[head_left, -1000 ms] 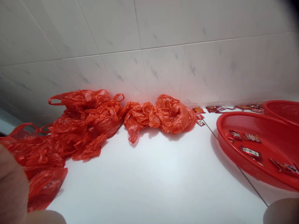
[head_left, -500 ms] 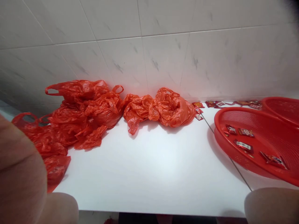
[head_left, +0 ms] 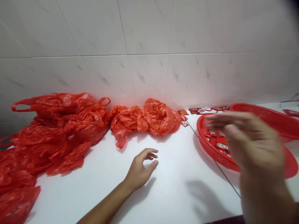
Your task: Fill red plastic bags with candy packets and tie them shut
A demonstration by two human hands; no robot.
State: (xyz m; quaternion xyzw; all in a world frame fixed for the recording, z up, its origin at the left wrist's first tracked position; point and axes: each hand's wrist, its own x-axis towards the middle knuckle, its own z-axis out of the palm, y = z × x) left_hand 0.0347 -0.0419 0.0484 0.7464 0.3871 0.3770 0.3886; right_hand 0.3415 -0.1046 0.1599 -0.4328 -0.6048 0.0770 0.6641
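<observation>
My left hand [head_left: 142, 169] hovers over the white tabletop with its fingers parted and nothing in them. Behind it lies a crumpled red plastic bag [head_left: 161, 119]. On the right, my right hand [head_left: 254, 143] is raised in front of a red mesh basket [head_left: 205, 147] and hides much of it. Motion smears its fingers, so their grip cannot be made out. Small wrapped snacks lie in the basket, among them a red and white packet [head_left: 221, 146].
A heap of red plastic bags [head_left: 60, 130] covers the left of the white table [head_left: 93, 193]. Several small packets [head_left: 183, 112] lie along the tiled wall [head_left: 149, 74]. A second red basket [head_left: 263, 116] stands at the back right.
Both hands have come up from the lower edges to over the table and basket. The view has turned, shifting the bags and basket leftward.
</observation>
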